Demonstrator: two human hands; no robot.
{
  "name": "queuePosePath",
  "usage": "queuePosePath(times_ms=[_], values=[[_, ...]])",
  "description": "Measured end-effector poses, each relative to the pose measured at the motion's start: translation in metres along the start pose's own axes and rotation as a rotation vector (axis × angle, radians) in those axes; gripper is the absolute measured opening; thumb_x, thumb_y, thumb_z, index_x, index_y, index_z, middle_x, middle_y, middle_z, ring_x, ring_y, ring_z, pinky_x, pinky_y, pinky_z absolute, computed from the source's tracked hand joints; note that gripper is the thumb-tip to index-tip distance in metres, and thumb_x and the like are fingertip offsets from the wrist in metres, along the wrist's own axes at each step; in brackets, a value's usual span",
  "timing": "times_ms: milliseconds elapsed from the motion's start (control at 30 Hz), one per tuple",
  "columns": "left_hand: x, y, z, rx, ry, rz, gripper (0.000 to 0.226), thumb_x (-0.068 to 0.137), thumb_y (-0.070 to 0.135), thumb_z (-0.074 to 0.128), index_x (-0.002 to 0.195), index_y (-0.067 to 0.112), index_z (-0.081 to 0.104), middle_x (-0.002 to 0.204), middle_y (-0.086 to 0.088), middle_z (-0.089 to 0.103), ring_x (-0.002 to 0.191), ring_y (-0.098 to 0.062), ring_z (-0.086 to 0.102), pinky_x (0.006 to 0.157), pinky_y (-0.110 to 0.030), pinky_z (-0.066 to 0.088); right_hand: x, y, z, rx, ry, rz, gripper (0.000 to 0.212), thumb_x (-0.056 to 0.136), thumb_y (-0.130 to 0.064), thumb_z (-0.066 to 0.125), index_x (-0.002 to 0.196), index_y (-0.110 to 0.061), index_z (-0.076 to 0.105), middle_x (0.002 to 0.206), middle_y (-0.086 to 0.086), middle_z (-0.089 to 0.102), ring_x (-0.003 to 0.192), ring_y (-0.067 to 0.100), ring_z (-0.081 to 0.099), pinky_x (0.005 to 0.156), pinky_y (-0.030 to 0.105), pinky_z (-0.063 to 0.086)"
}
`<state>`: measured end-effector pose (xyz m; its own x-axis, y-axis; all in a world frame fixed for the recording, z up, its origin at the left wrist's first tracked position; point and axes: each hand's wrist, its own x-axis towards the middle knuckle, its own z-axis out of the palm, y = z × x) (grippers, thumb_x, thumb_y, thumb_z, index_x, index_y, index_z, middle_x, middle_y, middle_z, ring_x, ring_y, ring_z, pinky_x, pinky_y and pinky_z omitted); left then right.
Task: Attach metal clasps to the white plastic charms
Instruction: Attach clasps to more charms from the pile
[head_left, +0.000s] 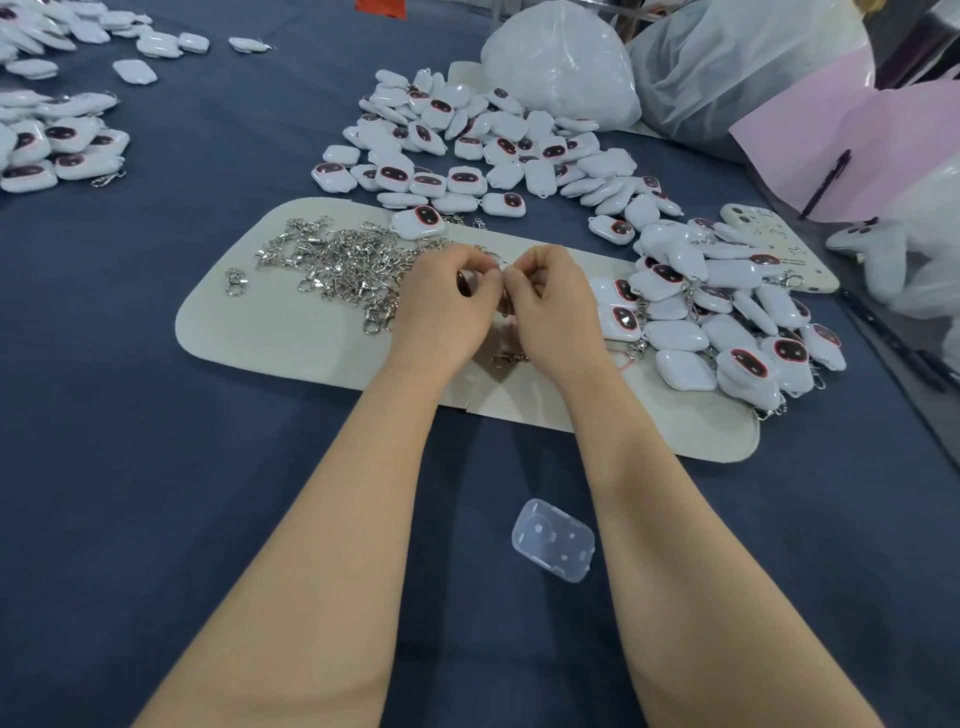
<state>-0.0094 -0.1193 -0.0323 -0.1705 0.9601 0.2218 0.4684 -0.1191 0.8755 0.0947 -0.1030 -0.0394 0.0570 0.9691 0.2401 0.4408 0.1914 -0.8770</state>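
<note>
My left hand (447, 296) and my right hand (545, 301) meet over the cream mat (270, 332), fingertips together. The left holds a white charm with a dark face (464, 283), mostly hidden by its fingers. The right pinches a metal clasp (505, 301) that hangs between the hands. A heap of loose silver clasps (337, 265) lies just left of my left hand. Bare charms (483, 150) are piled beyond the mat. Charms with clasps attached (727, 322) are heaped to the right.
A small clear plastic case (552, 540) lies on the blue cloth between my forearms. Another loose clasp (506, 359) sits on the mat under my hands. More charms (57, 150) lie far left. White plastic bags (561, 62), a pink sheet (852, 150) and a phone (774, 239) stand at the right.
</note>
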Motion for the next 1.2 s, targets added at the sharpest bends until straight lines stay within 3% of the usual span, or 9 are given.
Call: queuePosePath(times_ms=[67,200,300,367,500,733,967,1100,1200], values=[[0.001,-0.002,0.000,0.043,0.012,0.002,0.010,0.089,0.016,0.058,0.092,0.016,0.067,0.078,0.005,0.063,0.071,-0.011,0.057,0.069,-0.022,0.043,0.000,0.000,0.000,-0.008,-0.010,-0.013,0.018,0.093,-0.014,0.052,0.081,-0.025,0.045,0.070,-0.010,0.054,0.067,0.010,0.053,0.067,0.026,0.042],[0.002,-0.005,0.001,0.108,0.031,0.010,0.009,0.092,0.016,0.055,0.093,0.014,0.063,0.098,-0.007,0.066,0.083,-0.017,0.056,0.074,-0.021,0.038,-0.002,-0.003,0.000,0.015,-0.024,-0.025,0.018,0.091,-0.012,0.054,0.080,-0.025,0.047,0.070,-0.009,0.056,0.064,0.006,0.055,0.058,0.017,0.043],[0.003,-0.005,0.002,0.128,0.043,0.013,0.008,0.094,0.016,0.052,0.092,0.016,0.060,0.103,-0.008,0.064,0.084,-0.016,0.053,0.072,-0.017,0.033,-0.001,-0.004,0.000,-0.004,-0.028,-0.045,0.009,0.089,-0.012,0.057,0.087,-0.018,0.051,0.079,-0.005,0.061,0.075,0.013,0.060,0.064,0.018,0.048],[0.002,-0.004,0.002,0.128,0.059,0.018,0.007,0.094,0.014,0.052,0.092,0.015,0.059,0.106,-0.008,0.060,0.082,-0.014,0.050,0.069,-0.014,0.029,-0.002,-0.004,0.000,-0.047,-0.016,-0.076,0.008,0.089,-0.013,0.058,0.089,-0.018,0.051,0.078,-0.010,0.058,0.073,0.008,0.058,0.062,0.010,0.044],[0.003,-0.005,0.001,0.134,0.067,0.011,0.007,0.094,0.013,0.052,0.090,0.016,0.057,0.101,-0.007,0.058,0.080,-0.014,0.047,0.065,-0.015,0.026,-0.006,-0.005,0.003,-0.107,0.001,-0.134,0.011,0.088,-0.011,0.059,0.091,-0.017,0.050,0.081,-0.009,0.055,0.069,0.002,0.050,0.068,0.013,0.040],[0.002,-0.004,0.001,0.153,0.086,-0.006,0.009,0.093,0.011,0.050,0.088,0.016,0.056,0.097,-0.004,0.056,0.080,-0.014,0.047,0.065,-0.017,0.027,-0.010,-0.009,0.008,-0.199,0.025,-0.178,0.010,0.089,-0.007,0.056,0.099,-0.006,0.056,0.090,-0.001,0.056,0.083,0.014,0.052,0.075,0.020,0.039],[0.001,-0.003,0.002,0.195,0.111,0.035,0.010,0.094,0.010,0.049,0.096,0.010,0.059,0.098,0.001,0.046,0.084,-0.013,0.044,0.070,-0.016,0.028,-0.012,-0.011,0.007,-0.200,0.051,-0.197,0.005,0.088,-0.005,0.055,0.093,-0.005,0.057,0.086,-0.001,0.054,0.078,0.013,0.048,0.068,0.018,0.033],[0.001,-0.002,0.000,0.157,0.088,0.019,0.010,0.093,0.011,0.050,0.093,0.012,0.060,0.098,-0.002,0.054,0.081,-0.013,0.047,0.067,-0.016,0.029,-0.014,-0.013,0.006,-0.194,0.038,-0.248,0.005,0.087,-0.001,0.053,0.090,-0.004,0.054,0.084,0.001,0.053,0.078,0.016,0.046,0.068,0.022,0.034],[0.001,0.000,-0.003,0.076,0.063,-0.020,0.011,0.093,0.011,0.052,0.086,0.018,0.058,0.080,0.002,0.061,0.076,-0.016,0.056,0.066,-0.017,0.035,-0.014,-0.013,0.004,-0.172,0.027,-0.266,0.006,0.088,0.001,0.052,0.091,-0.004,0.055,0.085,0.003,0.054,0.079,0.019,0.049,0.071,0.024,0.038]])
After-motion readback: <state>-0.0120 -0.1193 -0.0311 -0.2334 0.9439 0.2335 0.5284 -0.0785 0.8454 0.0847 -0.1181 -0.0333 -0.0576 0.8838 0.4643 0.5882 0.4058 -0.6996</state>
